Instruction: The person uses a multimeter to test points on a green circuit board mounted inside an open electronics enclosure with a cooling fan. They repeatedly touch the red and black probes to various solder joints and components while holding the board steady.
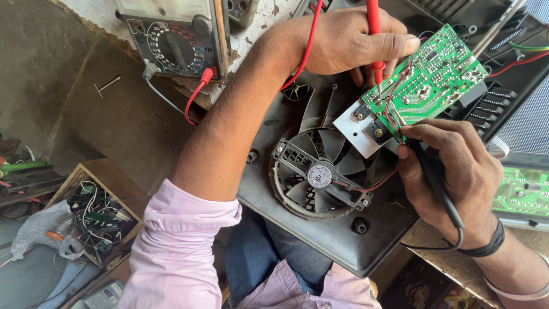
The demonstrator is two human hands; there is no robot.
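A green circuit board (437, 71) lies tilted over an open dark plastic appliance base (320, 234) that holds a round cooling fan (320, 171). My left hand (354, 43) grips a red test probe (374, 34), its tip touching the board's left end near a white metal plate (357, 131). My right hand (452, 171) holds a black test probe (437, 183), tip pressed on the board's lower edge. Red and black leads run to an analogue multimeter (174, 37) at the top left.
A wooden box of wires and small parts (97, 214) sits at the lower left beside a plastic bag (40, 229). Another green circuit board (523, 191) lies at the right edge. A loose nail (106, 86) rests on the worn bench.
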